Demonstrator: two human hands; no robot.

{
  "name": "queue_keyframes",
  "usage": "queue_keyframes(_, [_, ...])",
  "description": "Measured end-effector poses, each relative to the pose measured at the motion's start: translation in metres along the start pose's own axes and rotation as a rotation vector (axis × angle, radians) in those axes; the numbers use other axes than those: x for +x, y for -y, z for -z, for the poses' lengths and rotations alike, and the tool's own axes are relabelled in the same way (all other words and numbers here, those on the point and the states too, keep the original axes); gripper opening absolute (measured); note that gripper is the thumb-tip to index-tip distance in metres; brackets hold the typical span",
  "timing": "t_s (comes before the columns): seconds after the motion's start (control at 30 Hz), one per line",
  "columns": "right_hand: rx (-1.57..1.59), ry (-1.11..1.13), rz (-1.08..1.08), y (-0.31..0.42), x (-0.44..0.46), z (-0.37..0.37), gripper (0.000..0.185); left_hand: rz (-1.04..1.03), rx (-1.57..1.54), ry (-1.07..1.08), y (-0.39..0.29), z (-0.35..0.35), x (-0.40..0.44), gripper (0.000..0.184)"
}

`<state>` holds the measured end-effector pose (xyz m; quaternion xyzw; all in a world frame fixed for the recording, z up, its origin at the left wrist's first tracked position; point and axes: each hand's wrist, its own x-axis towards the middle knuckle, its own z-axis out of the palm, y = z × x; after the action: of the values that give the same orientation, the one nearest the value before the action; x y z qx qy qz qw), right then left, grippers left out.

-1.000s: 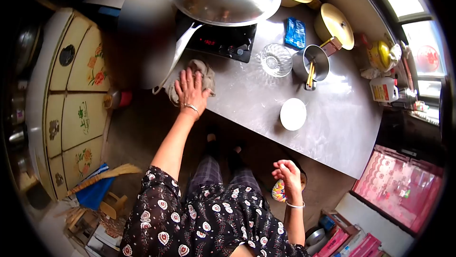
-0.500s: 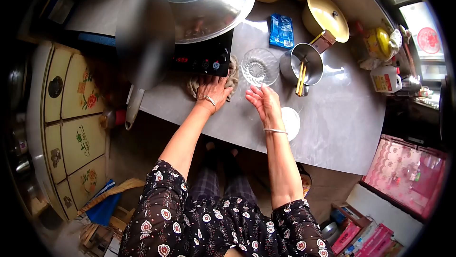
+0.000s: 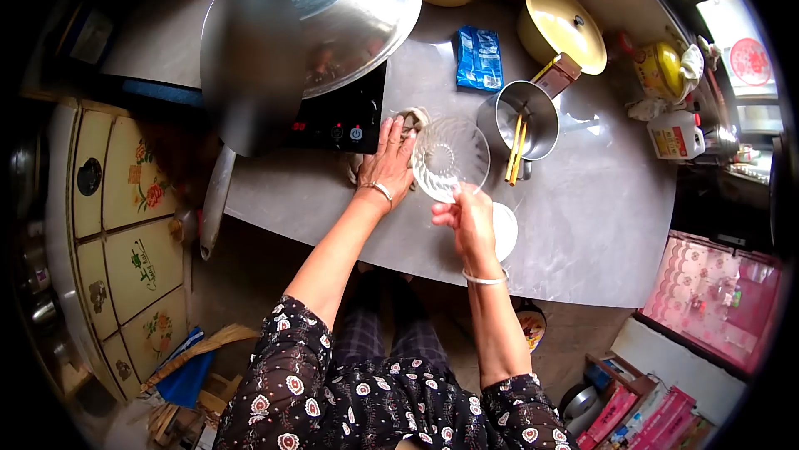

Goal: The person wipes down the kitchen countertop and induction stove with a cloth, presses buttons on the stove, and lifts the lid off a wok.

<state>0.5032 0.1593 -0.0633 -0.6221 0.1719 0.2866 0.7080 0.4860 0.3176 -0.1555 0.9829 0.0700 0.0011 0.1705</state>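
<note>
My right fingers [image 3: 469,203] pinch the near rim of the glass bowl [image 3: 450,154], mid-frame; my left fingers [image 3: 388,135] lie outstretched over the rag [image 3: 414,120] just beside it. I expect the bowl stiff, slick and breakable, safest by its rim; the rag, light and soft. The bowl looks clear and ridged, the rag greyish, rumpled.

Glass bowl [image 3: 449,150] btwn L hand [image 3: 387,161] & pot [image 3: 546,132] w/ chopsticks [image 3: 516,149].
</note>
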Motion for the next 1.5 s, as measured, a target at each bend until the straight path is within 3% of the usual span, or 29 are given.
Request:
queue_keyframes(0.1, [-0.034, -0.006, -0.045, 0.007, -0.028, 0.011, 0.035, -0.036, -0.089, -0.076, -0.001, -0.001, 0.023, 0.071])
queue_keyframes(0.13, [-0.04, -0.011, -0.059, 0.009, -0.038, 0.016, 0.037, -0.023, 0.035, -0.105, -0.001, -0.009, 0.038, 0.072])
queue_keyframes(0.33, [-0.034, 0.019, -0.107, 0.006, -0.091, 0.05, 0.038, 0.077, 0.064, -0.09, -0.017, -0.01, 0.09, 0.065])
queue_keyframes(0.73, [-0.024, -0.064, -0.189, -0.006, -0.135, 0.102, 0.038, -0.208, 0.075, 0.07, -0.052, -0.021, 0.069, 0.061])
queue_keyframes(0.93, [0.038, -0.09, -0.2, -0.013, -0.14, 0.122, 0.036, 0.187, 0.114, -0.07, -0.03, -0.017, 0.153, 0.063])
queue_keyframes(1.03, [0.051, -0.118, -0.205, -0.015, -0.145, 0.133, 0.036, 0.216, 0.109, -0.091, -0.03, -0.017, 0.177, 0.061])
queue_keyframes(1.27, [0.049, -0.141, -0.196, -0.019, -0.147, 0.148, 0.034, -0.054, 0.144, -0.028, -0.058, -0.029, 0.146, 0.056])
queue_keyframes(1.5, [0.02, -0.045, -0.18, -0.012, -0.152, 0.152, 0.036, -0.089, 0.079, -0.056, -0.067, -0.03, 0.09, 0.057])
